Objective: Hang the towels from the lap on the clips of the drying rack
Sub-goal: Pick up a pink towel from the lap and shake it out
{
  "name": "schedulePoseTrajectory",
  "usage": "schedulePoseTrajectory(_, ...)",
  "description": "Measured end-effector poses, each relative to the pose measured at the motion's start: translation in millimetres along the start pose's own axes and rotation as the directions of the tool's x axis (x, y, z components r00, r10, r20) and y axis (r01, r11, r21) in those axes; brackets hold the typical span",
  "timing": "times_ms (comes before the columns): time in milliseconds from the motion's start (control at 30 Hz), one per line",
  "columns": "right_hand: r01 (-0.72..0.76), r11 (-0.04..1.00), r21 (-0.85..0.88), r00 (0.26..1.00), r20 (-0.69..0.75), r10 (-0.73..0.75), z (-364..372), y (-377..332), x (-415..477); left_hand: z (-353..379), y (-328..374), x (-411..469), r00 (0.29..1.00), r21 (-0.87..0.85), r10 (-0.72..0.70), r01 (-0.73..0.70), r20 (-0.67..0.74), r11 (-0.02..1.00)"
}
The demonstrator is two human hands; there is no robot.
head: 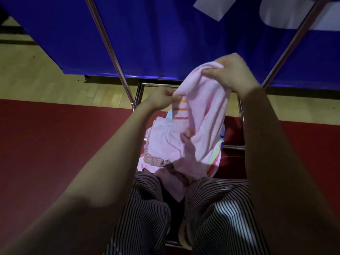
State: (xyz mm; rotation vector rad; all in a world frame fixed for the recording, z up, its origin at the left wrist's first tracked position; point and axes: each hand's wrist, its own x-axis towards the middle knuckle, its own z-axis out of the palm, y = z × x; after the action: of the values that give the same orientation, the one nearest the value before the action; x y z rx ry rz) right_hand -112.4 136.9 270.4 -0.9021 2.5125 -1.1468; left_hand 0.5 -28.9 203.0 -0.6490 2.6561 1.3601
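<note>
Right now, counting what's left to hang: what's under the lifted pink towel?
A pile of towels on the lap, pink and multicoloured; the lifted pink towel hides part of it.

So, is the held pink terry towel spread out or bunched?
Bunched: the pink terry towel hangs in deep folds between the left hand and right hand, each pinching an edge.

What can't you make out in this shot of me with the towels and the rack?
Head view only.
1. The clips: none show; the rack poles run off the top edge.
2. The towel pile on the lap: count unclear, because the pink towel held by the left hand and right hand drapes over it.
3. The white shapes on the blue panel: cut by the top edge.
</note>
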Motion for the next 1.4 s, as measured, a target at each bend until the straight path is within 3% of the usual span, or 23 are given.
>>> schedulePoseTrajectory(100, -0.091, 0.965, -0.247, 0.966, 0.212, 0.145, -14.3, 8.3, 1.1, -10.9, 4.7, -3.5, 0.990, 0.016, 0.012, -0.009, -0.137, 1.000)
schedulePoseTrajectory(200, -0.073, 0.890, -0.451, 0.848, 0.442, 0.293, -20.1, 5.4, -1.8, -12.2, 28.3, -7.9, 0.989, 0.034, 0.101, -0.098, -0.106, 0.995)
schedulePoseTrajectory(267, -0.012, 0.944, -0.330, 0.832, 0.521, 0.192, -13.9, -7.7, -5.0, -13.4, 45.2, -12.1, 0.990, 0.015, 0.124, -0.123, -0.065, 0.992)
schedulePoseTrajectory(367, 0.053, 0.995, -0.081, 0.854, 0.521, -0.003, 8.4, -29.2, -8.9, -16.6, 64.3, -14.5, 0.988, 0.066, 0.152, -0.151, -0.013, 0.986)
schedulePoseTrajectory(400, 0.073, 0.996, -0.051, 0.847, 0.530, -0.035, 17.3, -34.2, -9.6, -11.2, 65.0, -10.2, 0.994, 0.130, 0.107, -0.111, 0.038, 0.985)
schedulePoseTrajectory(433, 0.085, 0.995, -0.053, 0.841, 0.539, -0.043, 25.1, -37.2, -9.5, -1.8, 53.1, -2.6, 0.987, 0.296, -0.026, -0.022, 0.157, 0.955)
schedulePoseTrajectory(467, 0.089, 0.994, -0.070, 0.842, 0.538, -0.038, 31.1, -38.0, -8.8, 6.4, 41.0, 3.3, 0.935, 0.146, -0.222, 0.188, 0.277, 0.971)
schedulePoseTrajectory(500, 0.083, 0.993, -0.090, 0.849, 0.528, -0.023, 34.7, -36.8, -7.6, 20.1, 46.4, 11.3, 0.849, 0.256, -0.488, 0.435, 0.202, 0.864)
schedulePoseTrajectory(533, 0.076, 0.991, -0.108, 0.857, 0.515, -0.010, 36.4, -35.3, -7.0, 26.8, 45.2, 15.8, 0.820, 0.270, -0.569, 0.534, 0.067, 0.801)
schedulePoseTrajectory(567, 0.078, 0.990, -0.117, 0.863, 0.505, -0.008, 36.1, -34.8, -6.8, 19.0, 45.3, 8.0, 0.825, 0.035, -0.541, 0.544, 0.162, 0.839)
schedulePoseTrajectory(600, 0.087, 0.989, -0.120, 0.871, 0.491, -0.017, 35.1, -34.6, -6.9, 9.6, 33.1, -1.7, 0.862, -0.169, -0.393, 0.460, 0.319, 0.872)
schedulePoseTrajectory(633, 0.107, 0.987, -0.117, 0.883, 0.468, -0.040, 33.8, -35.5, -6.7, 1.0, 49.7, -12.4, 0.875, -0.400, -0.331, 0.461, 0.353, 0.792)
schedulePoseTrajectory(667, 0.130, 0.985, -0.113, 0.896, 0.438, -0.068, 32.8, -36.8, -7.2, -9.0, 57.5, -11.7, 0.931, -0.600, -0.299, 0.364, 0.210, 0.712)
schedulePoseTrajectory(800, 0.186, 0.970, -0.154, 0.947, 0.290, -0.135, 27.6, -38.3, -6.2, -19.0, 66.0, -16.1, 0.952, -0.766, -0.161, 0.306, 0.262, 0.565)
schedulePoseTrajectory(867, 0.154, 0.968, -0.200, 0.969, 0.225, -0.107, 25.7, -37.0, -4.6, -18.7, 69.6, -17.6, 0.943, -0.835, -0.110, 0.329, 0.313, 0.441)
schedulePoseTrajectory(933, 0.160, 0.960, -0.232, 0.974, 0.194, -0.115, 22.5, -34.5, -4.4, -25.1, 68.2, -20.6, 0.941, -0.852, -0.057, 0.326, 0.333, 0.410)
schedulePoseTrajectory(967, 0.160, 0.961, -0.225, 0.976, 0.179, -0.121, 20.9, -33.3, -5.0, -25.3, 66.6, -18.6, 0.945, -0.839, -0.008, 0.293, 0.326, 0.458)
schedulePoseTrajectory(1067, 0.109, 0.986, -0.124, 0.994, 0.035, -0.106, 16.1, -32.3, -7.4, -17.5, 61.5, -15.3, 0.965, -0.653, 0.159, 0.016, 0.207, 0.757)
schedulePoseTrajectory(1133, 0.072, 0.997, -0.031, 0.994, -0.080, -0.074, 16.1, -31.9, -5.6, -13.5, 56.3, -15.9, 0.948, -0.483, 0.256, -0.137, 0.188, 0.864)
schedulePoseTrajectory(1267, -0.015, 0.998, 0.054, 0.978, -0.209, 0.026, 17.2, -30.7, -0.6, -5.8, 46.6, -13.3, 0.976, -0.152, 0.218, -0.215, -0.002, 0.965)
schedulePoseTrajectory(1400, -0.101, 0.990, 0.095, 0.973, -0.199, 0.118, 14.4, -22.1, 2.2, -4.2, 36.2, -10.3, 0.971, 0.185, 0.226, -0.208, -0.081, 0.960)
